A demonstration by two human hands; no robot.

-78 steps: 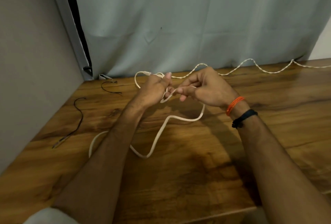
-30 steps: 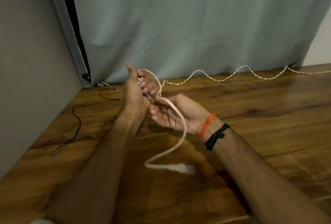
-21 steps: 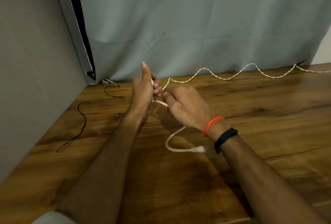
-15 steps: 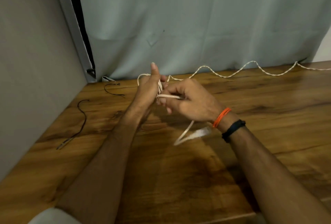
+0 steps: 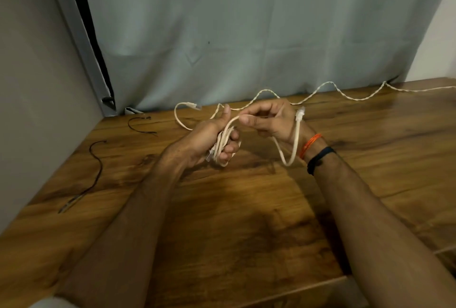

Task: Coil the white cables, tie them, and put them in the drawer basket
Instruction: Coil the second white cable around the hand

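My left hand (image 5: 209,138) grips a bundle of white cable loops (image 5: 223,146) above the wooden table (image 5: 246,221). My right hand (image 5: 270,120) pinches the same cable's free stretch just right of the bundle. From that pinch the cable's tail (image 5: 293,145) hangs in a loop and rises to a white plug (image 5: 300,113) beside my right wrist. A second white cable (image 5: 181,116) with a plug end lies on the table behind my left hand. A thin twisted white cable (image 5: 328,85) runs wavily along the table's back edge. No drawer basket is visible.
Two thin black ties lie on the table at the left: a long one (image 5: 95,172) and a short one (image 5: 140,127) near the back corner. A grey curtain (image 5: 246,36) hangs behind the table. A wall (image 5: 37,85) closes the left side.
The loose white cable that lay across the table has been wound into loops in my left hand. The plug end rose from the table to beside my right wrist.
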